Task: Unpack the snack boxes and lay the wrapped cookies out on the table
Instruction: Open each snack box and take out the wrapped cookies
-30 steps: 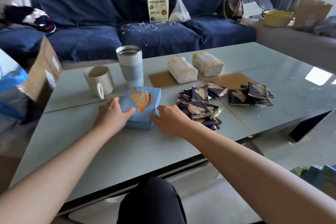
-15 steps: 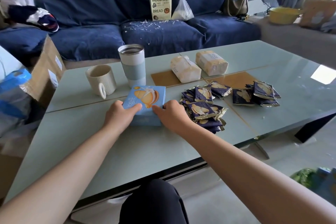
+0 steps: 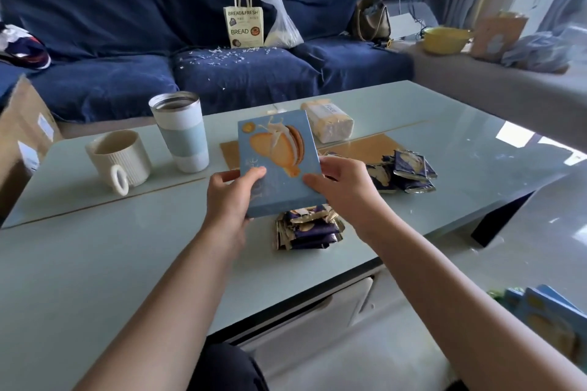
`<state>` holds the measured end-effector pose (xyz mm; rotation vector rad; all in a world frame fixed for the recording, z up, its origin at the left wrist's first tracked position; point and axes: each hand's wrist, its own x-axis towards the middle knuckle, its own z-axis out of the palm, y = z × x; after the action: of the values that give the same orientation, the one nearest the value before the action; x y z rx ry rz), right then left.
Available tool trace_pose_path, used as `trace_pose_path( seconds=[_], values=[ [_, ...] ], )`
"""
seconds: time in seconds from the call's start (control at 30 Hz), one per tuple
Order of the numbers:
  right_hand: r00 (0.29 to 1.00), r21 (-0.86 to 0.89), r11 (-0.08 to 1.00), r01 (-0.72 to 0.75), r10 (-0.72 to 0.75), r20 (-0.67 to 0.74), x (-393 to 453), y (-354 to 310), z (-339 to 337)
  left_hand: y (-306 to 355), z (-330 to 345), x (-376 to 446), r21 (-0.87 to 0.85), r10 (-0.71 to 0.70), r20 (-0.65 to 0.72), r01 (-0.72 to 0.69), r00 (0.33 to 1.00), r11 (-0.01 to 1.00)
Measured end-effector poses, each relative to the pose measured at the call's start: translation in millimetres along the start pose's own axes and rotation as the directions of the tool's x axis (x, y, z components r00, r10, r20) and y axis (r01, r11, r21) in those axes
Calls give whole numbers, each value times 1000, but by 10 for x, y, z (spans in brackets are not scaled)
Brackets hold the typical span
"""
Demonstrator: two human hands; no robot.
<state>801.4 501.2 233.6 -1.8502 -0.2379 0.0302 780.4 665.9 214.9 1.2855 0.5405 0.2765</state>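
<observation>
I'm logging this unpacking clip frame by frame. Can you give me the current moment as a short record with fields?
box: blue snack box, lifted off the table, tilted, closed as far as visible
left hand: grips the box's lower left edge
right hand: grips its right edge
cookies: near pile below the box; far pile to the right
other: mug, tumbler, wrapped pack

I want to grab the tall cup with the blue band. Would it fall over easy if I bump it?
Probably fairly easily: the tumbler is tall, narrower at its base than its rim, and stands on a glossy glass table, so it may slide or tip. It has no lid, so anything inside could spill.
</observation>
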Motion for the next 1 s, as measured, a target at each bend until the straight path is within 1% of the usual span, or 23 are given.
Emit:
trace_pose_path(
  seconds=[0.1,0.17,0.27,0.33,0.37,0.43,0.5,0.57,0.77,0.83,0.9,0.97,1.0],
  values=[
    [999,34,999,21,-20,-30,-55,68,-235,-68,249,-12,-21,-67,71,69,995,997],
    [999,78,997,23,-19,-50,-88,123,-361,-113,384,-45,-14,-84,97,85,992,996],
    [993,142,989,-46,61,-101,-119,225,-497,-177,493,-98,12,-74,132,73,989,997],
    [986,124,986,-109,123,-112,-145,258,-550,-210,526,-139,24,-48,164,45,985,999],
    [985,110,987,-118,130,-113,-150,277,-552,-211,541,-176,40,-28,176,21,984,999],
    [986,43,994,-104,109,-125,-170,315,-530,-211,576,-237,64,26,191,-39,981,997],
    [984,-61,996,-68,57,-167,-168,359,-507,-209,625,-274,82,78,200,-96,977,992],
    [980,-129,991,-41,15,-198,-161,378,-512,-216,673,-316,100,140,202,-162,969,982],
    [979,-95,990,-109,90,-181,-175,427,-560,-294,723,-391,199,248,185,-283,951,938],
    [977,-106,989,-101,79,-199,-200,411,-560,-313,727,-391,203,248,191,-286,950,937],
    [972,-120,989,-88,59,-226,-221,386,-559,-317,729,-386,170,241,190,-274,952,947],
    [970,-99,990,-102,77,-231,-221,383,-571,-318,729,-372,158,239,191,-270,952,950],
    [970,-62,992,-113,97,-221,-214,394,-589,-313,726,-370,152,237,194,-267,952,952]
  ],
)
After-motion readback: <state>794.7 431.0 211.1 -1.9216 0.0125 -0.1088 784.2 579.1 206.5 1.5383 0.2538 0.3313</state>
